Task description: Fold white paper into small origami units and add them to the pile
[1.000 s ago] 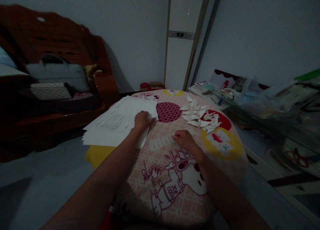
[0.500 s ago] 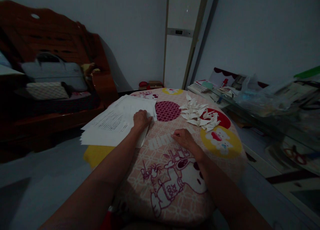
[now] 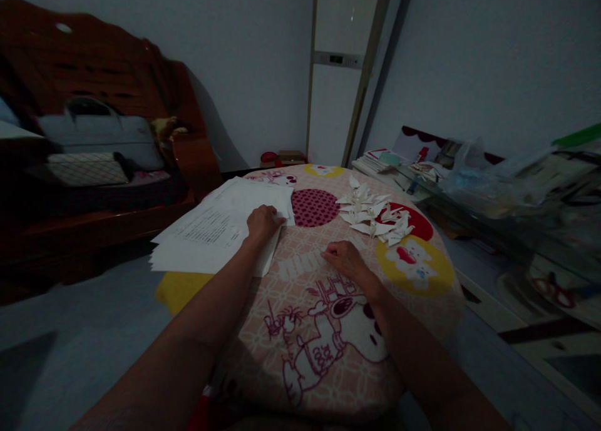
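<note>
A fanned stack of printed paper sheets (image 3: 197,249) lies on the left of a round, cloth-covered table (image 3: 338,381). My left hand (image 3: 263,223) rests at the stack's right edge, its fingers curled around the sheets' edge and the thumb pointing right. Right of centre, my right hand (image 3: 345,257) is closed low over the cloth, fingertips pressed together; whatever they hold is hidden. Just left of those fingertips runs a row of pale strips (image 3: 300,265); whether they are paper or print I cannot tell. Beyond my right hand lies a pile of folded or torn white paper pieces (image 3: 370,215).
A wooden sofa (image 3: 94,49) with a grey bag (image 3: 103,137) stands at the left. To the right, a glass-topped cabinet (image 3: 469,206) carries papers and plastic bags (image 3: 483,181). A tall white air conditioner (image 3: 335,106) stands behind the table.
My left hand has shifted very slightly left at the stack's edge. My right hand and the paper pile look unmoved.
</note>
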`<state>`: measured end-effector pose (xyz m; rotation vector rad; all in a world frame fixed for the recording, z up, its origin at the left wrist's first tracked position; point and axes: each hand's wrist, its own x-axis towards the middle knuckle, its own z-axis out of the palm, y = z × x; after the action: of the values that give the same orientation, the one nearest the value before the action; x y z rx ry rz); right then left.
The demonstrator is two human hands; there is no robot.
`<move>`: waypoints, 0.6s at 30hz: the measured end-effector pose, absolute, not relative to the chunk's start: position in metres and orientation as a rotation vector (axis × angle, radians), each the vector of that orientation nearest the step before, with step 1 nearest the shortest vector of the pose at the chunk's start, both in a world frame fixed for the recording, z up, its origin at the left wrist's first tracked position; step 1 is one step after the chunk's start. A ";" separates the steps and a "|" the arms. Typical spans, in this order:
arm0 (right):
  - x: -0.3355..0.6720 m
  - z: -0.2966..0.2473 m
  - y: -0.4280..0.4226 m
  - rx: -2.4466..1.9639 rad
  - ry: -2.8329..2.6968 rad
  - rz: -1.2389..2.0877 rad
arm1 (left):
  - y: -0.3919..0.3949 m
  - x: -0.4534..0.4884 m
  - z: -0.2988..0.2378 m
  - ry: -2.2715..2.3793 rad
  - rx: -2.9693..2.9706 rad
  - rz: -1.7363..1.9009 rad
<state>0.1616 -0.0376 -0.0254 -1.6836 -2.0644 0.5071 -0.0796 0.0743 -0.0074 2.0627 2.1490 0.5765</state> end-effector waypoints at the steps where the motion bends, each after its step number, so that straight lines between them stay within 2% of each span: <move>1: 0.162 -0.026 -0.037 -1.679 -2.066 0.509 | 0.074 -0.079 -0.008 2.151 2.080 0.566; 18: 0.163 -0.027 -0.037 -1.662 -2.074 0.493 | 0.076 -0.080 -0.006 2.136 2.048 0.581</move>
<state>0.1632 -0.0369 -0.0268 -1.6619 -2.0745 0.4934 -0.0805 0.0758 -0.0057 2.0480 2.1361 0.5807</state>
